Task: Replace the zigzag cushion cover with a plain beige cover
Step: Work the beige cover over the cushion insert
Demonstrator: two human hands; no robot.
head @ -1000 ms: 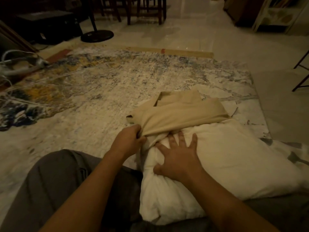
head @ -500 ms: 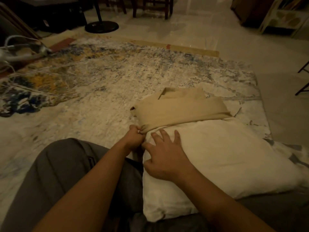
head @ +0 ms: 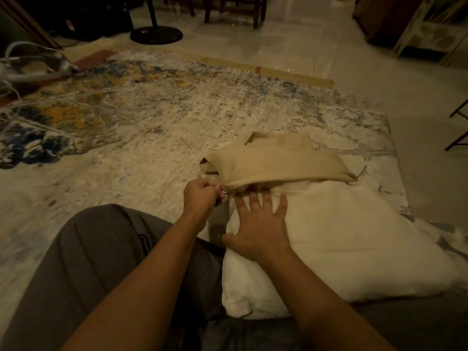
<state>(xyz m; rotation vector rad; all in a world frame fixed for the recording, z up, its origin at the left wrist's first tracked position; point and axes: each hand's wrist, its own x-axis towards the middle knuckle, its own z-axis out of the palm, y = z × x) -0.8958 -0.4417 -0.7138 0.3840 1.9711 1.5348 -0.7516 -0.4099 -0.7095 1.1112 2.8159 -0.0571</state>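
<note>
Floor: pale tile, dim light, with a mottled rug (head: 177,127) under the work. I take the white pillow (head: 354,244) as my landmark.

- Pillow: lies partly on the rug and partly against my grey trouser leg (head: 101,262).
- Beige cover (head: 273,163): bunched over the pillow's far end, its open edge drawn a little way on.
- Left hand (head: 202,196): at the pillow's far-left corner, curled, pinching the cover's near edge.
- Right hand (head: 258,224): fingers spread, palm flat on the pillow, fingertips touching the cover's edge.
- Grey-marked white cloth (head: 445,239): shows from under the pillow's right edge. I cannot tell whether it is the zigzag cover.
- Left of the pillow: open rug.
- Far left of it: a grey hose (head: 33,74).
- Well beyond it: a round stand base (head: 156,35), chair legs (head: 233,11) and a shelf (head: 430,29).
- Right of it: bare tile, then a thin dark frame (head: 458,127).
</note>
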